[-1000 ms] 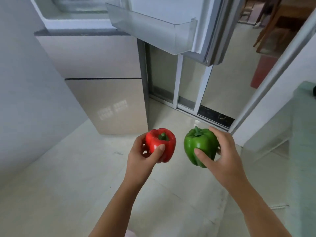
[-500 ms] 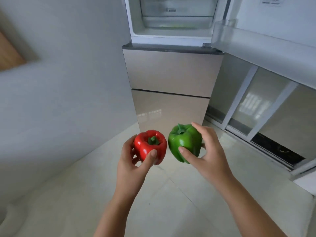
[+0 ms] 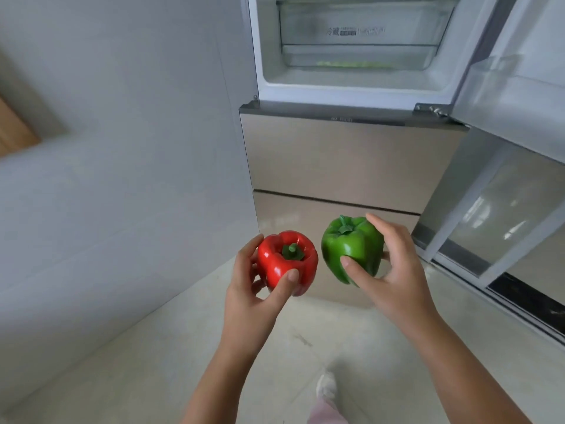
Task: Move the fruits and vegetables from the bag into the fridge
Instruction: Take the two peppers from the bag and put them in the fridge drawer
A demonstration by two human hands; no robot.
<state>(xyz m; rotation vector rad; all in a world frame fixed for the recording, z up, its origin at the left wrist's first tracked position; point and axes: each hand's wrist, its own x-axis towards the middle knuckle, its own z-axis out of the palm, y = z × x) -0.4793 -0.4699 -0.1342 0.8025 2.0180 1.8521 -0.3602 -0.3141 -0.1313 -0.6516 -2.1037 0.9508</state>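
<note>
My left hand (image 3: 253, 298) grips a shiny red bell pepper (image 3: 286, 260), stem up, in front of me at waist height. Beside it, my right hand (image 3: 394, 270) holds a green bell pepper (image 3: 351, 249), tilted slightly left. The two peppers are close but apart. Straight ahead stands the fridge (image 3: 336, 154) with its upper compartment open; a clear crisper drawer (image 3: 360, 41) shows inside, with something green behind its lower front. The bag is out of view.
The open fridge door (image 3: 519, 96) with a clear shelf bin juts out at the upper right. A grey wall (image 3: 122, 148) runs along the left. Two closed beige drawer fronts sit below the open compartment. A glass sliding door (image 3: 489, 224) stands right. My shoe (image 3: 327, 387) shows on the pale floor.
The view has swung left and toward the fridge, so its open compartment now faces me. Both hands keep hold of their peppers, which have come closer together.
</note>
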